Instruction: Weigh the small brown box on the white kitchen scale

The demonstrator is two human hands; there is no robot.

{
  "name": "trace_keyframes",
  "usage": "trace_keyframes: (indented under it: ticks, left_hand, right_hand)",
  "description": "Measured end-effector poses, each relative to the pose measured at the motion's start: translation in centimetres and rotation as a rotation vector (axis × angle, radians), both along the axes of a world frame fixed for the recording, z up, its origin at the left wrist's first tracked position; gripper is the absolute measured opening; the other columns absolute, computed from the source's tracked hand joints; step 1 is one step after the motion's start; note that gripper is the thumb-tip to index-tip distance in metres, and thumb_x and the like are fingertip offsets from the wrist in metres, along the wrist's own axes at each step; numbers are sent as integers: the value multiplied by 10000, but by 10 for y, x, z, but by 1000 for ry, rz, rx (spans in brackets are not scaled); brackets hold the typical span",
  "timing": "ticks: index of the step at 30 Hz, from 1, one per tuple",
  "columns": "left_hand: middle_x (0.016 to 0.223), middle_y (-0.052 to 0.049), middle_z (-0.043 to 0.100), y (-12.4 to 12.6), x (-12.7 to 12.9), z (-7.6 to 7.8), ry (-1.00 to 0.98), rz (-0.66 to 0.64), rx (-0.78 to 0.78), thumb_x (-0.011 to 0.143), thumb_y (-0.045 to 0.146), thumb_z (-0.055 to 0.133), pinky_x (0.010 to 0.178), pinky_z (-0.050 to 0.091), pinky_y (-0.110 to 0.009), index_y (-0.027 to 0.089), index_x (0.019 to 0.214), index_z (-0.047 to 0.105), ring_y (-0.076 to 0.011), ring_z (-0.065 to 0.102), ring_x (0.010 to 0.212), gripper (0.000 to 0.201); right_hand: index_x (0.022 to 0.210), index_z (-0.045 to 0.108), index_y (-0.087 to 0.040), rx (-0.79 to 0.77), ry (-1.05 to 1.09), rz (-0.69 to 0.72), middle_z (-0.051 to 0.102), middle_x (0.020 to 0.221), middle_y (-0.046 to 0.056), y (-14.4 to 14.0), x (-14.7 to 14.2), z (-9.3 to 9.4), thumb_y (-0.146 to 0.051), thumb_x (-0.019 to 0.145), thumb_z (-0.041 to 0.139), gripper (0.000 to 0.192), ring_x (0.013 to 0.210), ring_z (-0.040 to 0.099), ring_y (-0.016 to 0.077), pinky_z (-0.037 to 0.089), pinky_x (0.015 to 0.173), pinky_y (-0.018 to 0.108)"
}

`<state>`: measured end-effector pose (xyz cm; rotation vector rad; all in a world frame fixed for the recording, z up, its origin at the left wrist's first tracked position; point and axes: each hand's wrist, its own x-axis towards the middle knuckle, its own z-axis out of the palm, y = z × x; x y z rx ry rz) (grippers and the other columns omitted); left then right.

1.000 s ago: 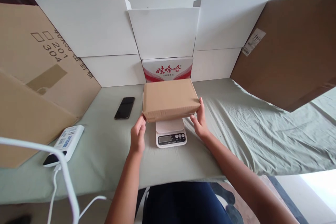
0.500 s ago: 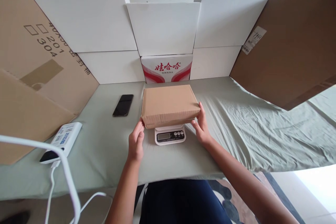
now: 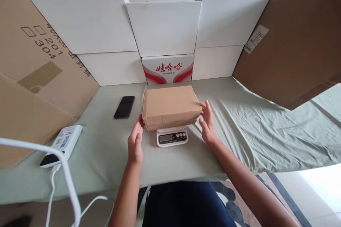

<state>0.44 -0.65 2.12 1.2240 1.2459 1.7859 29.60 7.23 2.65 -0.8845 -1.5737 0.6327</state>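
A closed brown cardboard box (image 3: 171, 104) rests on a white digital kitchen scale (image 3: 172, 143), covering its weighing plate. The scale's display and buttons show below the box's front edge. At the box's left front corner is my left hand (image 3: 136, 144), fingers stretched along the side and not gripping; whether the fingertips touch the box I cannot tell. My right hand (image 3: 207, 123) is open beside the right front corner, thumb apart from the box and fingers spread, some partly behind the corner.
A black phone (image 3: 124, 107) lies left of the box on the green cloth (image 3: 106, 156). Further left, a white power bank (image 3: 65, 145) has a white cable (image 3: 68, 173) plugged in. White boxes (image 3: 163, 25) line the back; large cartons (image 3: 293, 49) flank both sides.
Both hands have loosened from the box; the right thumb and fingers have spread away from its corner. The box stays on the scale. The view has shifted slightly.
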Motion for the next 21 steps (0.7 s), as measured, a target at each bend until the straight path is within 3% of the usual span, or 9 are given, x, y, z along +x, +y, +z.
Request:
trace_keyframes:
  ticks: [7, 11, 16, 18, 21]
  left_hand:
    - [1545, -189, 603, 0, -1, -11, 32, -45, -60, 924, 689, 593, 1274, 348, -525, 183, 1505, 619, -382, 434, 1540, 771]
    - [1542, -188, 606, 8, -1, 5, 34, -44, -36, 927, 679, 596, 1268, 356, -522, 179, 1505, 615, -379, 425, 1549, 765]
    - [1533, -159, 616, 68, -6, 40, 40, -45, 45, 923, 679, 585, 1245, 391, -468, 205, 1454, 643, -342, 487, 1516, 715]
    - [1450, -148, 672, 101, -8, 42, 54, -26, 35, 914, 674, 589, 1212, 432, -456, 212, 1385, 673, -322, 563, 1451, 665]
    - [1365, -151, 707, 138, -8, 28, 61, -19, -13, 907, 691, 562, 1164, 480, -448, 207, 1315, 673, -296, 618, 1388, 643]
  right_hand:
    - [1681, 245, -435, -1, -25, 65, 386, 1711, 46, -4, -6, -7, -623, 1038, 472, 707, 1553, 422, 359, 471, 1192, 602]
    - [1665, 293, -423, -24, 18, 81, 390, 1711, 46, 3, -8, 15, -637, 1028, 487, 700, 1557, 419, 369, 472, 1200, 598]
    - [1633, 345, -407, 40, 87, 117, 386, 1718, 24, 53, -23, 51, -683, 1004, 494, 703, 1560, 417, 363, 413, 1255, 566]
    - [1633, 343, -375, 51, 94, 116, 382, 1721, 38, 80, -32, 51, -706, 984, 501, 746, 1568, 400, 361, 403, 1262, 553]
    - [1628, 351, -309, 11, 95, 76, 398, 1706, 76, 111, -45, 34, -733, 972, 470, 791, 1569, 387, 345, 403, 1261, 520]
